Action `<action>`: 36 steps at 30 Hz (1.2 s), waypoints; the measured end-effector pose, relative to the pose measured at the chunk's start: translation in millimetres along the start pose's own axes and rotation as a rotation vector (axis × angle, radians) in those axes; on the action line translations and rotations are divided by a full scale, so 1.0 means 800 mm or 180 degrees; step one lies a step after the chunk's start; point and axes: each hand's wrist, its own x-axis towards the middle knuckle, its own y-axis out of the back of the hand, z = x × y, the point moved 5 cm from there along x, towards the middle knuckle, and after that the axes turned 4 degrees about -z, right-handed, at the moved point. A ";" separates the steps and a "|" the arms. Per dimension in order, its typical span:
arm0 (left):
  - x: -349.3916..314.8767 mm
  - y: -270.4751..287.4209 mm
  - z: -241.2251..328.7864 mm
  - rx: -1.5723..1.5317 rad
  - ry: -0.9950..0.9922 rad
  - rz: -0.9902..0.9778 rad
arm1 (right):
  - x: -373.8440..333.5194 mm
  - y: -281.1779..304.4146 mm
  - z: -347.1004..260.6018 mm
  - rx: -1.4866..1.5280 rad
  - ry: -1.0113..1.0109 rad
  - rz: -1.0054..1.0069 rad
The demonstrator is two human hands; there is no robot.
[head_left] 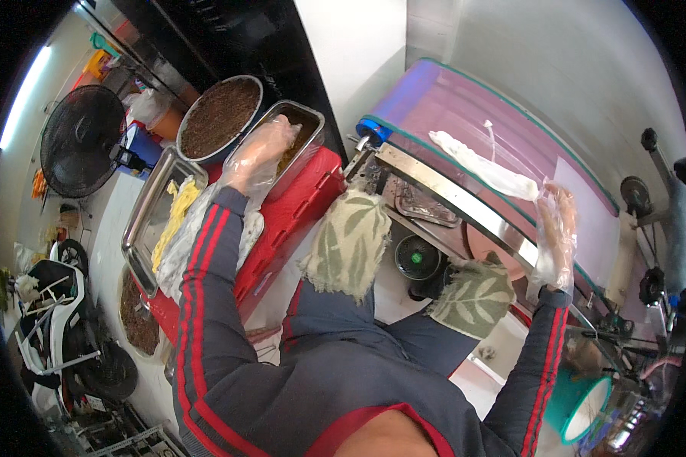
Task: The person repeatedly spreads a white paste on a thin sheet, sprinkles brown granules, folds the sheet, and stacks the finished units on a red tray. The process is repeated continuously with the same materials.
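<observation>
My left hand (270,145), in a clear plastic glove, reaches into a deep metal pan (318,119) with yellowish-brown contents. Its fingers are bunched downward, and what they hold, if anything, is hidden. My right hand (560,221), gloved the same way, rests at the near right edge of a pinkish-purple belt (465,103), fingers stretched out. Just left of its fingertips ends a long white strip (484,166), apparently soft dough, lying across the belt. A thin white piece (489,137) lies beyond it.
A metal tray (133,236) with a yellow strip (174,217) and plastic sheeting sits over a red crate (282,236). Behind stands a basin of brown crumbly stuff (221,114). A black fan (84,141) is far left; patterned cloths (351,240) cover my knees.
</observation>
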 end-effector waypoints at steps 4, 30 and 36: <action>0.025 -0.006 0.053 -0.0900 -0.0311 0.0997 | 0.001 0.008 0.024 -0.0254 0.0075 0.0124; 0.080 -0.139 0.360 -0.2135 -0.2859 -0.0567 | 0.065 -0.112 0.018 -0.0716 0.0060 -0.0157; -0.032 -0.009 0.242 -0.4408 -0.1600 -0.1347 | 0.029 -0.085 0.006 -0.0373 0.0581 -0.0198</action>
